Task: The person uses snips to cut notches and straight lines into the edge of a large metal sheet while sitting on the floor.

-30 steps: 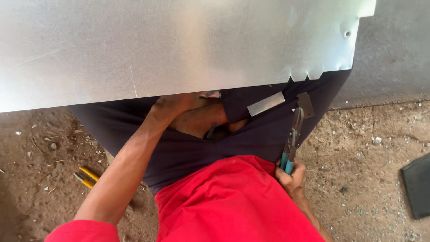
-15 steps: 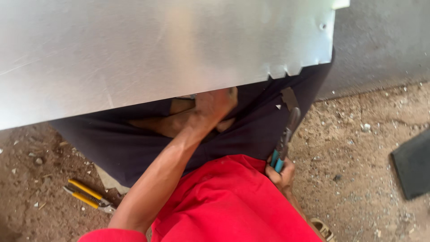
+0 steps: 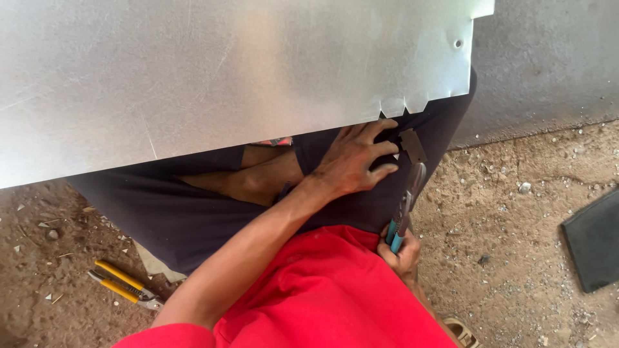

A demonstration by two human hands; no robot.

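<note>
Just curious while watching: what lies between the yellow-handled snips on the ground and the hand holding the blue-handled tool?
In the head view, between the yellow-handled snips and the right hand lie the person's dark trousers, left forearm and red shirt.

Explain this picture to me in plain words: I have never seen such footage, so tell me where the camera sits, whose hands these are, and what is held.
The picture comes from a camera worn on a person's head, looking down at their own lap and hands. The person wears a red shirt and dark trousers and sits on sandy ground. A large sheet of shiny metal lies across their legs; its near edge has small notches cut in it towards the right.

The left hand reaches across the lap to a small grey metal piece just below those notches, its fingers touching it. The right hand grips pliers with blue handles, whose tip points up at that same piece.

On the ground to the left lies another tool with yellow handles. A dark flat slab lies at the right edge.
</note>
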